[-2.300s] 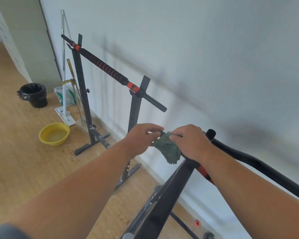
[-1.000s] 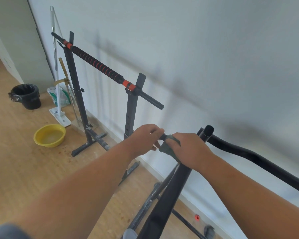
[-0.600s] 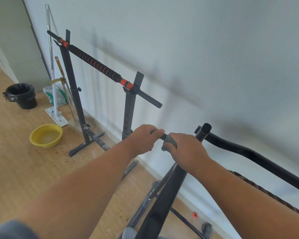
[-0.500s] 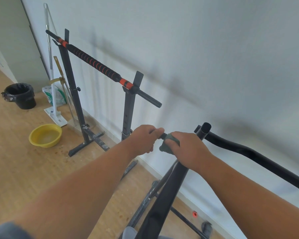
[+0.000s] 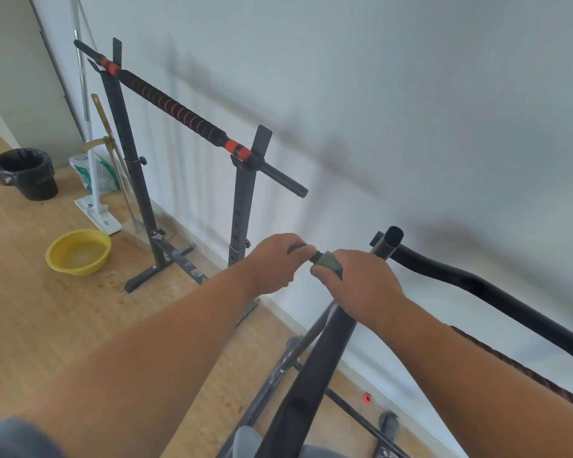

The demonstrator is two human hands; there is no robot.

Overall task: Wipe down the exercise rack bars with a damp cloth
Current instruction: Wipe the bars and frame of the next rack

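A dark green cloth (image 5: 328,262) is bunched between my two hands above the near black rack tube (image 5: 315,368). My right hand (image 5: 361,285) grips most of the cloth, over the tube's upper part. My left hand (image 5: 275,264) pinches the cloth's left end with curled fingers. The tube's open end (image 5: 392,238) shows just past my right hand. A curved black bar (image 5: 497,292) runs off to the right. Farther back stands a black rack (image 5: 242,206) carrying a bar with red and black grip (image 5: 176,109).
A yellow basin (image 5: 78,251) sits on the wooden floor at the left. Behind it are a black bin (image 5: 25,173), a white mop (image 5: 91,180) and a bag by the wall. The white wall runs close along the right of the racks.
The cloth hung loose between my hands earlier; now it is squeezed into a tight wad. Both hands stay together over the near tube. The view has shifted slightly.
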